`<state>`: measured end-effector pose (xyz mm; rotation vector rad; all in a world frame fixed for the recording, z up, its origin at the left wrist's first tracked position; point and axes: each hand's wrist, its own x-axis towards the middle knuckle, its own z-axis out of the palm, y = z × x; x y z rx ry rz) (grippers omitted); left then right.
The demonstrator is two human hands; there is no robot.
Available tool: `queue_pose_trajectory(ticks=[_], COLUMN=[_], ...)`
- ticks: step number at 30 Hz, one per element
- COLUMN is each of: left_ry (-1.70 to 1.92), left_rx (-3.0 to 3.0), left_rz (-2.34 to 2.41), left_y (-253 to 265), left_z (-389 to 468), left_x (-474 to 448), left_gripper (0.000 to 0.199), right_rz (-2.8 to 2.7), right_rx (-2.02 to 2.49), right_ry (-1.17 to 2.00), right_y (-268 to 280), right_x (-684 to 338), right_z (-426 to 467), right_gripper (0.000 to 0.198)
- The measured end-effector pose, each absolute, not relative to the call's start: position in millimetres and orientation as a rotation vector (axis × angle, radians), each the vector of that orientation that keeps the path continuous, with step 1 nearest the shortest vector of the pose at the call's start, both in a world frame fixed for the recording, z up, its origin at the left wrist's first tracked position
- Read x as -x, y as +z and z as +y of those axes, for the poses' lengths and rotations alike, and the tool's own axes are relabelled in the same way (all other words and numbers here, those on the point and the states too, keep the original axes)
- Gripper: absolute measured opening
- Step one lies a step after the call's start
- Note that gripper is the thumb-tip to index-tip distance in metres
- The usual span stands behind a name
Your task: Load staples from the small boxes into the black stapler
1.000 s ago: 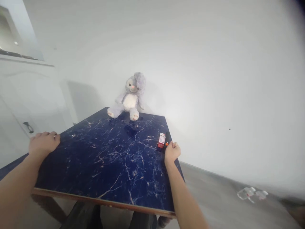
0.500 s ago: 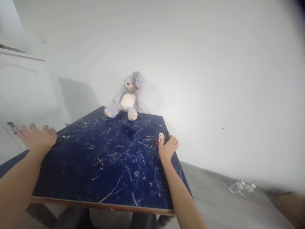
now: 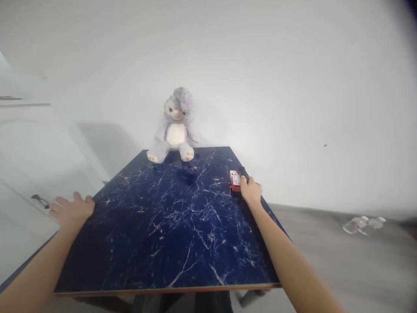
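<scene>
A dark blue marble-patterned table [image 3: 156, 243] spreads out in front of me. My left hand [image 3: 72, 209] is at its left edge, fingers spread and holding nothing. On the right edge, my right hand [image 3: 250, 189] has its fingers curled around a small black object [image 3: 243, 173], whose kind is mostly hidden by the hand. Just left of those fingers lies a small red and white box [image 3: 235, 180]; the thumb is close to it, and I cannot tell whether they touch. A pale grey-lilac plush toy [image 3: 176, 132] with a white belly sits upright at the table's far edge.
Behind the table rises a plain white wall [image 3: 276, 87]. A white door or cabinet panel with a dark handle [image 3: 41, 201] stands at the left. Clear plastic bottles [image 3: 361, 224] lie on the grey floor [image 3: 319, 243] to the right.
My view has swung, so the table and both hands sit farther right in the picture. More of the box shows beside my right hand. My left hand remains spread at the left edge.
</scene>
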<state>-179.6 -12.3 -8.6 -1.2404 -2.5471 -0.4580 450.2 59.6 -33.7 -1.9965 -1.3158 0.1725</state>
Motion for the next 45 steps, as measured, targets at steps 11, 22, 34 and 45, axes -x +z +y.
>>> queue_pose_trajectory(ticks=[11,22,34,45], left_ry=[-0.621,-0.699,-0.338,-0.569], left_rx=[1.311,1.913,2.140,2.465], left_rz=[-2.027,-1.370,-1.707,-1.677], left_y=[-22.2,-11.8,-15.3,-9.1], left_z=[6.1,22.1,35.9,24.1], left_x=[194.6,140.1,90.1,62.5], left_gripper=[0.055,0.039,0.034,0.032], right_rz=[-1.237,-1.192,-1.369,-1.529], right_rx=[1.863,1.707,1.978,1.954], right_ry=[0.313,0.192,0.218,0.122], right_y=[-31.5,-32.1,-27.1,-25.9], right_x=[-454.9,-452.1,-435.1,-432.5], right_z=[53.2,57.3,52.4,49.3], right_gripper=[0.068,0.068,0.059,0.054])
